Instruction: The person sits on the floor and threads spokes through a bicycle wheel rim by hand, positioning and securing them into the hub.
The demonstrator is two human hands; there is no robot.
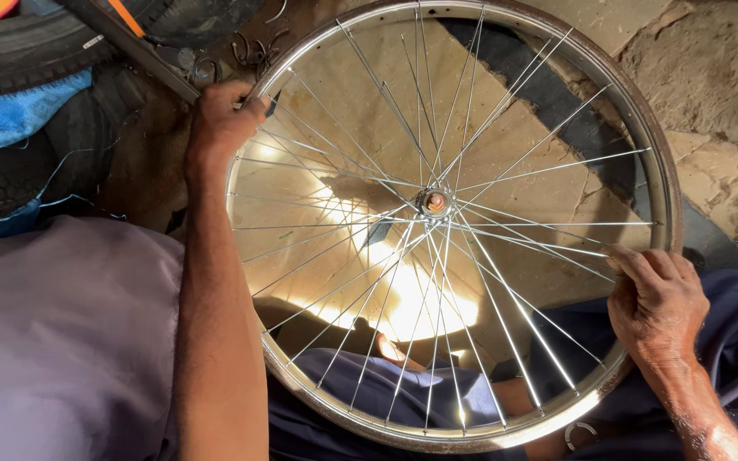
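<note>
A bare bicycle wheel lies across my lap, its shiny metal rim (664, 183) round and without a tyre. Thin steel spokes (506, 98) run from the rim to the small hub (434, 203) at the centre. My left hand (219, 119) grips the rim at its upper left, fingers curled over the edge, with a small dark tool tip showing at the fingertips. My right hand (655, 299) rests on the rim at the lower right, fingers pinching a spoke near its outer end.
Black rubber tyres (10, 51) with blue cloth (10, 115) are stacked at the upper left. Small metal hooks (254, 51) lie on the ground behind the wheel. Cracked stone paving (711, 94) spreads to the right. A bright patch of sunlight (412, 299) falls under the spokes.
</note>
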